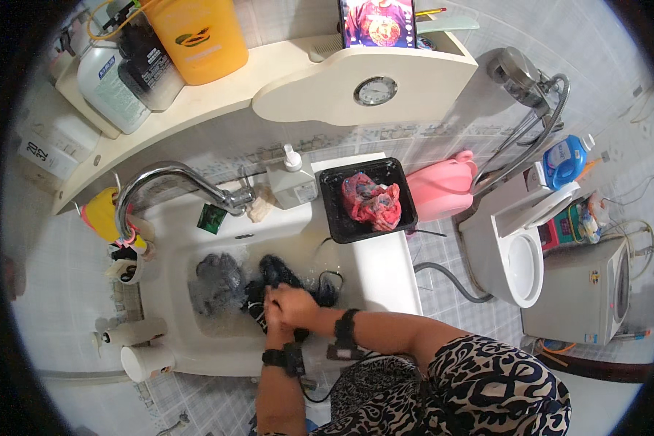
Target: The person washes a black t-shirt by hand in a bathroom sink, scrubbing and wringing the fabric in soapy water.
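White sink (385,283) with soapy water, chrome tap (168,176) above. Dark wet cloth (269,280) lies in sink basin. Black tray (334,211) on sink edge holds red cloth (371,201). Left hand (275,309) and right hand (295,304) pressed together, squeezing dark cloth.

Both forearms come up from the lower edge and meet near the middle of the view. The left forearm rises almost straight, a black band around its wrist. The right forearm reaches in from the lower right at a slant, also with a black band at the wrist. The right hand (296,304) lies over the left hand (272,314), both closed into fists and pressed tightly together, knuckles upward.
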Available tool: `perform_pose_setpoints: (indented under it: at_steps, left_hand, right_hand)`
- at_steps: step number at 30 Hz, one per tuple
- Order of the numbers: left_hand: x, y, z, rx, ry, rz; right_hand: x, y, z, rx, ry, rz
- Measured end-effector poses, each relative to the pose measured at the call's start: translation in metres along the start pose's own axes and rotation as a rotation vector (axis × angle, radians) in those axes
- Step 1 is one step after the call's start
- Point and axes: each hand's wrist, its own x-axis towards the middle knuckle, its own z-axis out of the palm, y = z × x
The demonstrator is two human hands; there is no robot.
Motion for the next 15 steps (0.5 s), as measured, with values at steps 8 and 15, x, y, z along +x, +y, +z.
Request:
perform_pose_setpoints:
  at_steps: [8,15]
  left_hand:
    - [0.002,-0.014,0.047,0.435,0.653,0.071]
    - [0.001,-0.011,0.015,0.755,1.135,-0.353]
  right_hand:
    - [0.0,-0.008,-0.011,0.092,0.058,0.064]
    - [0.05,0.019,-0.033,0.008,-0.023,0.256]
